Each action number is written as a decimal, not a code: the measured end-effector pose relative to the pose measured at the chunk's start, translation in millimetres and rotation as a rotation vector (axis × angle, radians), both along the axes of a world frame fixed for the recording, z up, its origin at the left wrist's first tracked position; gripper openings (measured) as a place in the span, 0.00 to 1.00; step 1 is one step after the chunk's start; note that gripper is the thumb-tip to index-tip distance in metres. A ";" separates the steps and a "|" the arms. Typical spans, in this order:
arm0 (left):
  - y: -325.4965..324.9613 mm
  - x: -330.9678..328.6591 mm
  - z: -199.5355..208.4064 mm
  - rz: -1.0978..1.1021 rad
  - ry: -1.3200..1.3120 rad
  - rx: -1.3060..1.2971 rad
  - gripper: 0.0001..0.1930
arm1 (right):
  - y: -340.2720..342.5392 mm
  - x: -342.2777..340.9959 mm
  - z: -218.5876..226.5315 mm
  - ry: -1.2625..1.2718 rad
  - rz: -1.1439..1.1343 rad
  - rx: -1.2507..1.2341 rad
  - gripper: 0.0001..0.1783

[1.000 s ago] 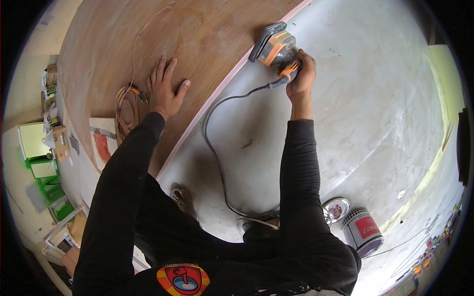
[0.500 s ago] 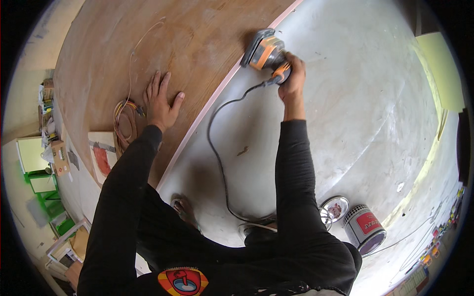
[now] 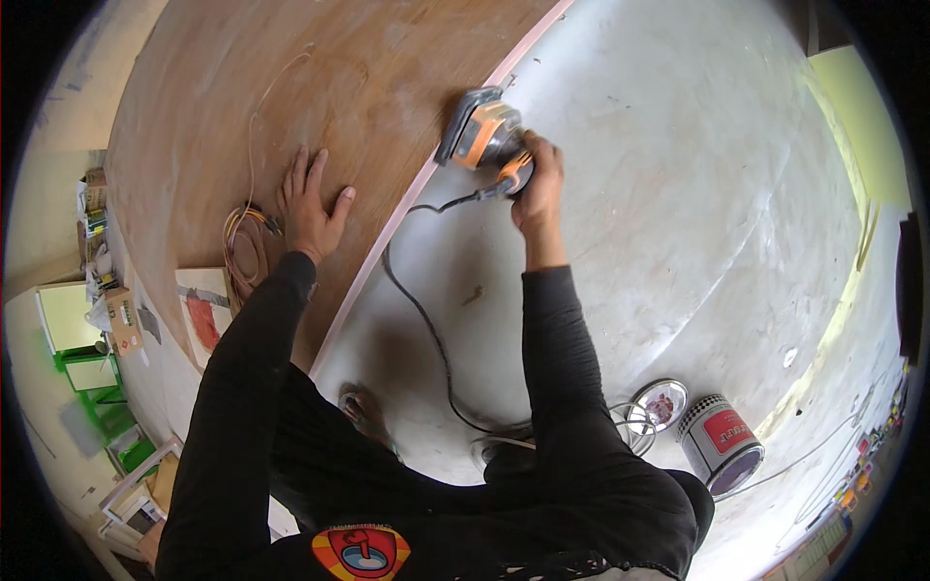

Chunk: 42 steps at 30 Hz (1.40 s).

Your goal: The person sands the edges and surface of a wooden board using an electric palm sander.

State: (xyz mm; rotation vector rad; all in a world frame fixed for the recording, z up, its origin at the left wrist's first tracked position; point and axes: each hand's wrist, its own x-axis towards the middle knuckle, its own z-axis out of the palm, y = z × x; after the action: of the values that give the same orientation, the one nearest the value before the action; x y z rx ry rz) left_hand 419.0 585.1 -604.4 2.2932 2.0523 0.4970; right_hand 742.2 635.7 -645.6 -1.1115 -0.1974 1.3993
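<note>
My right hand (image 3: 542, 184) grips an orange and black electric sander (image 3: 484, 136) by its handle. The sander is tipped sideways, its flat black pad against the pale pinkish edge strip (image 3: 387, 232) of a large brown wooden panel (image 3: 387, 58). Out of the handle's end runs a black power cord (image 3: 431, 329), looping down toward my feet. With fingers spread, my left hand (image 3: 312, 213) lies flat on the panel's top. Just left of it is a coil of thin wires (image 3: 247, 242) with a plug.
On the grey floor (image 3: 659, 232) at the lower right stand a red and white paint can (image 3: 719, 441) and a round lid (image 3: 661, 405). A board with a red patch (image 3: 203, 315) rests at the panel's left. Boxes and green-framed items (image 3: 97, 387) line the left side.
My right hand and the sander have moved left and nearer along the panel's edge. The cord's upper part has shifted left with them. My left hand stays nearly in place.
</note>
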 end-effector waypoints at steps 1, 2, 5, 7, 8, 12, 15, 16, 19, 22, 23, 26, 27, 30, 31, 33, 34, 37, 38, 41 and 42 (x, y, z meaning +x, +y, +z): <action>0.6 4.4 -2.4 0.000 0.013 -0.004 0.38 | 14.0 11.8 -17.7 -0.024 -0.021 0.051 0.20; -0.6 4.3 -1.4 0.007 0.037 -0.008 0.38 | 28.9 19.1 -17.4 0.010 -0.029 0.031 0.19; -1.2 4.0 1.8 0.011 0.015 0.006 0.38 | 71.9 46.8 -7.4 -0.048 0.083 -0.018 0.20; -0.2 5.3 2.4 0.013 0.005 0.003 0.38 | 82.4 64.7 -1.6 -0.073 0.156 -0.036 0.23; -0.1 4.5 1.7 0.014 -0.005 0.002 0.38 | 85.1 69.3 -2.4 -0.036 0.232 0.007 0.23; 2.0 1.5 -5.7 -0.017 0.019 0.025 0.38 | 51.8 37.7 -27.2 -0.092 0.096 0.029 0.22; -2.0 -1.1 0.4 0.019 0.069 -0.008 0.38 | -0.6 3.9 -9.5 -0.051 0.107 0.045 0.21; 1.2 2.7 -2.4 0.002 0.040 0.002 0.38 | -16.2 0.3 -14.5 -0.060 0.108 0.088 0.22; 1.8 -1.4 -0.8 -0.014 0.034 0.015 0.38 | -47.3 -19.4 4.9 -0.014 0.127 0.005 0.21; 0.3 -0.5 0.7 -0.018 0.041 0.015 0.38 | -48.6 -19.2 14.0 0.115 0.195 -0.142 0.23; 0.7 0.7 0.9 -0.012 0.043 0.012 0.38 | -39.9 -17.0 2.7 0.065 0.120 -0.062 0.21; -1.2 0.3 -3.0 -0.003 0.005 -0.003 0.37 | -1.8 1.9 -21.0 0.024 0.014 0.075 0.19; -2.6 0.8 -0.6 0.005 0.009 -0.004 0.37 | 14.3 9.1 -19.3 0.034 -0.008 0.072 0.20; 0.5 8.4 4.7 0.029 0.012 -0.020 0.37 | 60.8 46.0 -20.5 -0.040 -0.007 0.224 0.23; 0.1 5.8 5.3 0.027 0.026 -0.017 0.38 | 73.8 53.3 -15.0 -0.091 0.031 0.228 0.24; -0.5 1.5 4.5 0.027 0.037 -0.016 0.38 | 94.8 69.5 2.2 -0.165 0.102 0.228 0.26; -0.8 0.5 2.7 0.020 0.036 -0.010 0.38 | 101.6 77.8 9.8 -0.189 0.135 0.223 0.27; 0.4 1.0 -0.2 0.012 0.030 -0.001 0.38 | 113.0 85.0 23.2 -0.221 0.116 0.243 0.28; 0.3 0.9 -0.5 0.010 0.029 -0.001 0.38 | 114.8 83.8 27.2 -0.230 0.077 0.261 0.28; 0.3 0.9 -1.0 0.015 0.043 -0.007 0.38 | 99.8 68.7 26.8 -0.246 0.050 0.240 0.28; 0.5 0.5 -1.6 0.015 0.043 -0.008 0.38 | 94.8 63.1 22.0 -0.224 0.038 0.255 0.28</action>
State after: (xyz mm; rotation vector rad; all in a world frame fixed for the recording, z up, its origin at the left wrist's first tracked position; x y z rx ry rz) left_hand 419.5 585.6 -605.9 2.3056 2.0888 0.4438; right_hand 805.3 730.6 -623.6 -1.0534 -0.5458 1.2417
